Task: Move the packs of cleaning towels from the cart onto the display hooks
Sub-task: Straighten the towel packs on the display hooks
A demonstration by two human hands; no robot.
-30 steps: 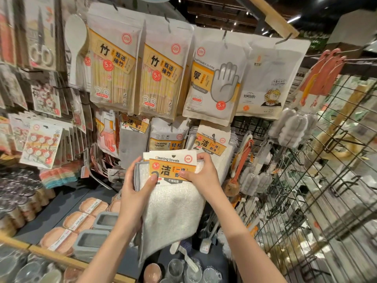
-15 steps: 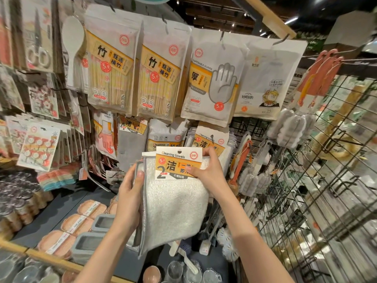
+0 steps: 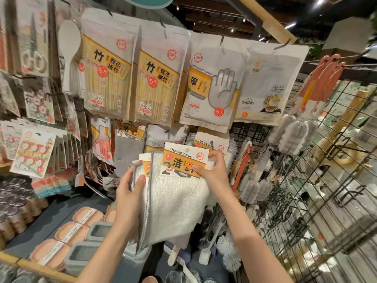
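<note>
Our right hand [image 3: 212,172] pinches the front towel pack [image 3: 179,193] by its card, just below the hung packs [image 3: 210,142]. Our left hand [image 3: 130,193] grips the spare packs [image 3: 142,162] behind. The card hole could miss the hook, and the pack could fall.

Both forearms bare w/ no sleeves, hands [image 3: 130,193] ungloved, short plain nails, no rings/watch.
</note>
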